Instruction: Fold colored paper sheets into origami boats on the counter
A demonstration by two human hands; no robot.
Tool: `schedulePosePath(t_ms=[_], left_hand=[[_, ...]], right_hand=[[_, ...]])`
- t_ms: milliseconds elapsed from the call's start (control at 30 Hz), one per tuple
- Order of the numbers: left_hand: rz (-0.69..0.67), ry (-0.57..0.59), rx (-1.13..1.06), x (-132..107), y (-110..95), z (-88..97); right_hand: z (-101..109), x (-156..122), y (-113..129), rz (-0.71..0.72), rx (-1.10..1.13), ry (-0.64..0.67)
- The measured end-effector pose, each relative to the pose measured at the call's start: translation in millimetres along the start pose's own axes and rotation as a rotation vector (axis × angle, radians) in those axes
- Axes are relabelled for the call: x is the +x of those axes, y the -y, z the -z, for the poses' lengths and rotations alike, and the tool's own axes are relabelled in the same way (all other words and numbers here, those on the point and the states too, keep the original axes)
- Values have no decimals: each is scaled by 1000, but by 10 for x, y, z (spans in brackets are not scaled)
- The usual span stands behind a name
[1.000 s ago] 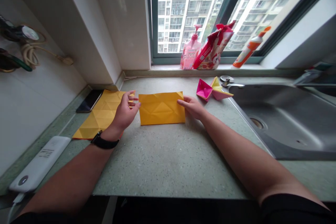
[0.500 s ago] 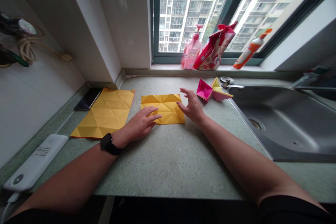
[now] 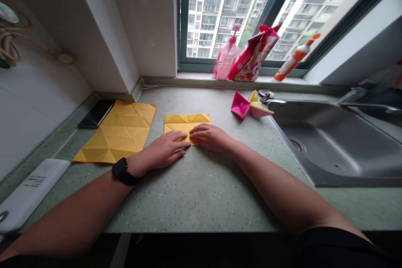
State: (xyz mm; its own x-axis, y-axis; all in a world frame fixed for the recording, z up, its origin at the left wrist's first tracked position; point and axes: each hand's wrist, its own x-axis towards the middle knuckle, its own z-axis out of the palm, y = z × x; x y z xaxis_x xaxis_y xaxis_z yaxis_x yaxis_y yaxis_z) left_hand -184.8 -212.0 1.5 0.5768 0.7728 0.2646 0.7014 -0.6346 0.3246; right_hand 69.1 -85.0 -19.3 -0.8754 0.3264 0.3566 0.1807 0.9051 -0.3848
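Note:
A small creased sheet of yellow origami paper (image 3: 180, 122) lies on the speckled green counter (image 3: 194, 192). My left hand (image 3: 165, 148) rests on its near left part, fingers stretched out flat. Across the near right part lies my right hand (image 3: 212, 137), its fingers extended and its fingertips close to those of the left. Both hands hide much of the sheet's near edge. Left of them is a larger creased yellow sheet (image 3: 121, 132) with an orange edge. Folded paper pieces, one magenta (image 3: 240, 104) and one yellow and pink (image 3: 260, 109), stand at the right.
A black phone (image 3: 96, 114) lies by the larger sheet, and a white power bank (image 3: 34, 192) is nearer on the left. The steel sink (image 3: 339, 146) borders the counter at right. A pink pump bottle (image 3: 226, 60), a red bag (image 3: 253, 56) and an orange-white bottle (image 3: 293, 60) stand on the windowsill.
My right hand has come down and left from the small sheet's right edge onto its near part. My left hand stays on the paper. The whole view has shifted slightly.

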Motion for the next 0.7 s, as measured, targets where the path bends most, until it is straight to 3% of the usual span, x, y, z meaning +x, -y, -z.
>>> schedulePosePath(t_ms=[467, 700], left_hand=[[33, 63, 42, -10, -14, 65], [113, 84, 121, -82, -21, 279]], right_hand=[[-1, -8, -28, -77, 40, 37], [-15, -8, -35, -82, 48, 34]])
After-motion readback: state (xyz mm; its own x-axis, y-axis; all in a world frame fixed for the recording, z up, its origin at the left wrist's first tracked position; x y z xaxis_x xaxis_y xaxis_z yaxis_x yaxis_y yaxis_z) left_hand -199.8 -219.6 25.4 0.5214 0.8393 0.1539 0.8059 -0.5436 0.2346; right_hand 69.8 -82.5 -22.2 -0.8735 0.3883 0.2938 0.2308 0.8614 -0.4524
